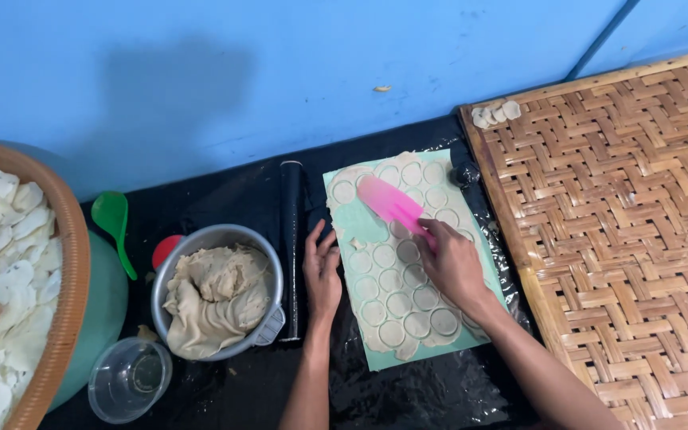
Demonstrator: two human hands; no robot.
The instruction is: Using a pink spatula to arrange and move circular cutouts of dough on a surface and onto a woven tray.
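A thin sheet of pale dough (pixel 398 280), marked with several cut circles, lies on a light green mat (pixel 376 362). My right hand (pixel 454 267) is shut on a pink plastic scraper (pixel 390 203), its blade resting on the upper part of the dough. My left hand (pixel 322 272) lies flat with fingers apart on the black plastic, its fingertips touching the mat's left edge beside a black rolling pin (pixel 291 247).
A metal pot (pixel 271 318) of beige dough sits left of the rolling pin. A clear empty bowl (pixel 128 380), a green spoon (pixel 112 219) and a basket (pixel 69 271) of white discs are at the left. A woven bamboo tray (pixel 631 231) holds a few discs (pixel 494 115).
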